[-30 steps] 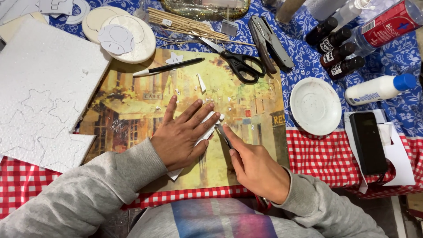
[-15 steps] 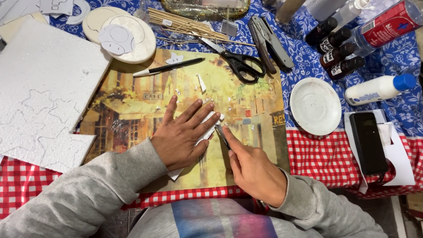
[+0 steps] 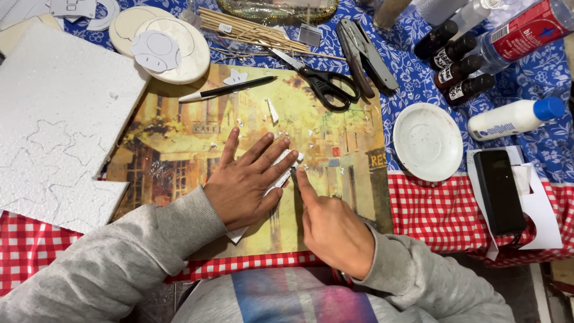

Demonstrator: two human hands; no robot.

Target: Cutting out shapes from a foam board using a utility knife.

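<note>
Little is changed since the earlier frames: the white sheet (image 3: 272,182) is kept pinned on the painted board (image 3: 179,137) under the spread fingers of the left hand (image 3: 245,182). The right hand (image 3: 332,224) is closed on a thin blade (image 3: 293,175), mostly hidden. Dark labelled bottles (image 3: 451,60) are lined up far right; bare board is left beside the scissors (image 3: 323,84).

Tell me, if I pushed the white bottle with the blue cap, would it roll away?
Probably, a little. The white bottle lies on its side and looks round, so a sideways push would likely roll it. The tablecloth beneath is soft-looking fabric, which may slow it. It looks plastic, so probably light and not fragile.
</note>
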